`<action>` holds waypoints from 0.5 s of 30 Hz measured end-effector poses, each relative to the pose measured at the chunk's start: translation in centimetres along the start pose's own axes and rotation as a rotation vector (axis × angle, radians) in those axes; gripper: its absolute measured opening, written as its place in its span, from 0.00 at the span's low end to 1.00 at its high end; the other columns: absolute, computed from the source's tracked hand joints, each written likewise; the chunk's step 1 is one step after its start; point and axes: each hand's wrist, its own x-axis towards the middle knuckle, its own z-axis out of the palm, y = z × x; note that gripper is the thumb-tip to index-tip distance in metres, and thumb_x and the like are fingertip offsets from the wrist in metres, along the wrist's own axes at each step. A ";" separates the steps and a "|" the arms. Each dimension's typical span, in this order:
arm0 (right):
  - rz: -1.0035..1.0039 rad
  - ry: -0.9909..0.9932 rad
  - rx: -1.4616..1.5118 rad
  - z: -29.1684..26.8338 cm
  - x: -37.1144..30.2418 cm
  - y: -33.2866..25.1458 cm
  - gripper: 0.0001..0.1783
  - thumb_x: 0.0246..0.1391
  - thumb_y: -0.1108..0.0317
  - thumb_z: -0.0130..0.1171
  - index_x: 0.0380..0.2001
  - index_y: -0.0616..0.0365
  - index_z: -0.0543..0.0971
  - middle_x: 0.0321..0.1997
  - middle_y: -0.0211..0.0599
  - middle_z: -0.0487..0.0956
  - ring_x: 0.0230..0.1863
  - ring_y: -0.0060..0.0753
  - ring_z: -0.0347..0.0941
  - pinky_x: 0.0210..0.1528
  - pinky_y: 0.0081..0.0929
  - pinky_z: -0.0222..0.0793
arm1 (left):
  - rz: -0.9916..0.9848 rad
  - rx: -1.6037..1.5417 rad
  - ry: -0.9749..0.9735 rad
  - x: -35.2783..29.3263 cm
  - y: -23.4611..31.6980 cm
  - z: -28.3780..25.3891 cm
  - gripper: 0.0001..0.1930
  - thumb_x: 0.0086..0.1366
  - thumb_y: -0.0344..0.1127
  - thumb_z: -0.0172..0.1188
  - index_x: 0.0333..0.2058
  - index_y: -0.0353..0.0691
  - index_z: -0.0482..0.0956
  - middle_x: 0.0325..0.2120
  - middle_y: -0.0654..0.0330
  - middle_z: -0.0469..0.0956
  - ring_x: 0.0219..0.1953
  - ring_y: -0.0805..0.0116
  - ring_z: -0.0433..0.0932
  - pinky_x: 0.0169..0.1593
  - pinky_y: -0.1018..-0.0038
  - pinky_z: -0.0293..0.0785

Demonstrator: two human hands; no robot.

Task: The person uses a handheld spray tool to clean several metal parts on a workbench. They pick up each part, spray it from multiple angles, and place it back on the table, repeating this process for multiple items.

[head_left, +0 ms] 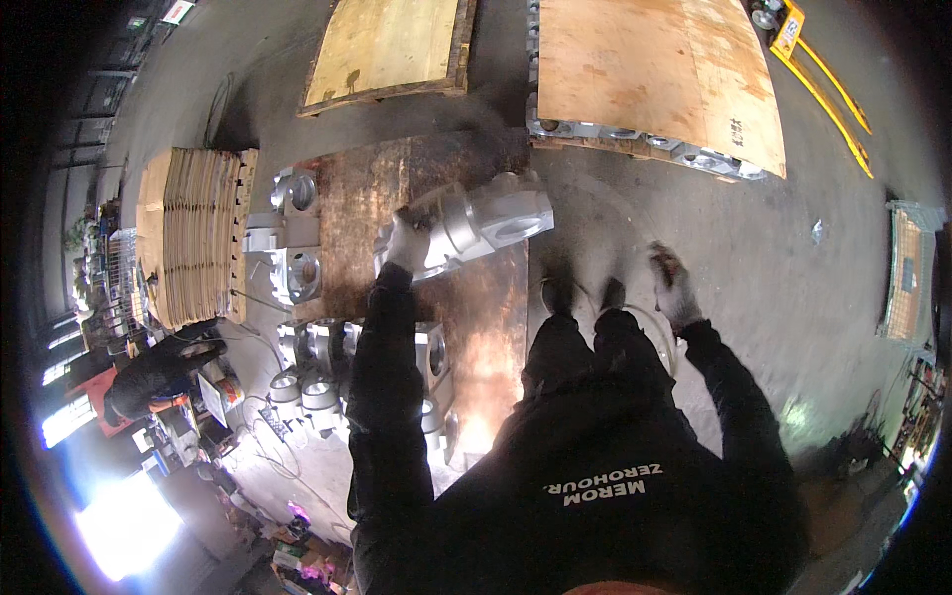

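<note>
A large silvery metal casting, with a round collar and a wide opening at its right end, lies tilted across the worn wooden board on my left. My left hand, in a pale work glove, grips its left end. My right hand, gloved too, is out to the right over the floor, away from the casting. Its fingers are curled, and something dark and reddish shows at them, too small and blurred to name.
Several similar castings stand along the board's left and near edges. Beyond are a wooden pallet and a plywood-topped stack. A cardboard stack stands left. A hose curves by my legs. A person bends at far left.
</note>
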 end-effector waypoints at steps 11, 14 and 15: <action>0.241 -0.390 0.266 3.9 4.0 0.8 0.20 0.66 0.54 0.52 0.47 0.61 0.76 0.26 0.33 0.77 0.26 0.23 0.74 0.29 0.26 0.72 | 0.045 -0.512 0.104 -8.1 -7.2 3.7 0.53 0.60 0.52 0.64 0.71 0.40 0.36 0.71 0.47 0.43 0.73 0.51 0.40 0.72 0.54 0.39; 0.675 -0.403 0.436 2.1 4.7 -3.1 0.18 0.65 0.51 0.55 0.41 0.55 0.80 0.20 0.29 0.76 0.17 0.20 0.68 0.18 0.24 0.64 | 0.061 0.393 -0.019 -10.1 -0.9 -0.1 0.61 0.54 0.67 0.63 0.72 0.44 0.32 0.72 0.44 0.35 0.74 0.47 0.34 0.73 0.51 0.32; 0.410 -0.468 0.264 4.3 4.2 2.3 0.21 0.62 0.46 0.57 0.37 0.54 0.80 0.18 0.26 0.75 0.14 0.19 0.64 0.15 0.22 0.58 | 0.124 0.830 -0.200 -9.5 1.7 0.1 0.64 0.52 0.75 0.58 0.72 0.45 0.31 0.73 0.44 0.31 0.74 0.43 0.29 0.72 0.48 0.24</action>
